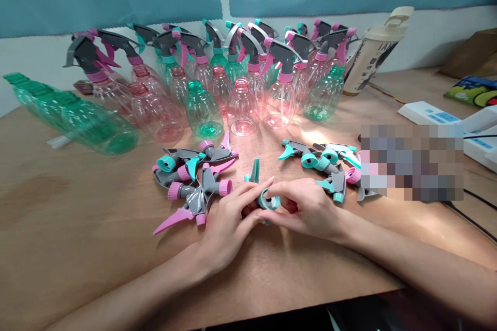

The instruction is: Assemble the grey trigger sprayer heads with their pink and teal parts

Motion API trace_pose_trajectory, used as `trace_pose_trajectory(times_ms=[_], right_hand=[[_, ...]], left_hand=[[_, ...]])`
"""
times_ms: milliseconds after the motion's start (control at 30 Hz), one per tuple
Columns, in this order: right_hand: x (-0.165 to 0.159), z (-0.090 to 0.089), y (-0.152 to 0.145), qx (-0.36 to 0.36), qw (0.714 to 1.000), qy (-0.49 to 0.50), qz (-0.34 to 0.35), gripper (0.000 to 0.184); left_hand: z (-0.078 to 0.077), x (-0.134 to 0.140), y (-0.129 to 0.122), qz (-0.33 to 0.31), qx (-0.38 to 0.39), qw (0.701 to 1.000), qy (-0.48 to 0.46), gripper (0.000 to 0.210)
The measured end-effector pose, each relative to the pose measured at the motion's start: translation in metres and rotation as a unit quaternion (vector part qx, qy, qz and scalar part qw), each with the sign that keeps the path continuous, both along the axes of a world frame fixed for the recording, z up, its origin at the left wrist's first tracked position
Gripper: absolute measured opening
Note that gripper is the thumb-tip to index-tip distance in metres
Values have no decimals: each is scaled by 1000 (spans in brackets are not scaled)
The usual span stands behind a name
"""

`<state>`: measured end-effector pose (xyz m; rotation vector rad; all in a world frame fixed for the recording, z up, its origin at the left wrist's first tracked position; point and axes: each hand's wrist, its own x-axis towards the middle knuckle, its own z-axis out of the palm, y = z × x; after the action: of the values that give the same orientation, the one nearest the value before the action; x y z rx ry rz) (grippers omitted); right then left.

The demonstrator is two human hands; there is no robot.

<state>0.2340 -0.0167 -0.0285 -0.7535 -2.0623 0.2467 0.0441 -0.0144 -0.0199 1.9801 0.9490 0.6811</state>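
Observation:
Both my hands meet over the table around one trigger sprayer head (268, 199) with a teal collar and a teal trigger. My left hand (233, 212) wraps it from the left, its fingers curled about the body. From the right, my right hand (306, 204) pinches at the collar's open end, which faces up. Much of the sprayer's body is hidden by my fingers. Left of my hands lies a pile of grey sprayer heads (198, 189) with pink and teal parts. To the right is another group of sprayer heads (330, 163), mostly teal.
Behind stand several clear pink bottles (244, 111) and green bottles (204, 114), some topped with sprayers. Green bottles (97, 124) lean at the left. A cream tumbler (373, 54), a white power strip (435, 119) and black cables (473, 222) occupy the right side.

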Motion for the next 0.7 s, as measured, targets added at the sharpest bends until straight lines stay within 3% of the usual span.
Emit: trace_pose_trajectory(times_ms=[367,500,700], right_hand=[[1,10,2,-18,997,-69,16,19],[-2,13,3,13,995,-91,32,12],[-4,11,2,36,991,-126,4,30]], left_hand=[[5,3,-1,-4,13,1000,4,23],[6,4,-1,-15,2,1000,-17,30],[1,3,0,-11,10,1000,-24,38]])
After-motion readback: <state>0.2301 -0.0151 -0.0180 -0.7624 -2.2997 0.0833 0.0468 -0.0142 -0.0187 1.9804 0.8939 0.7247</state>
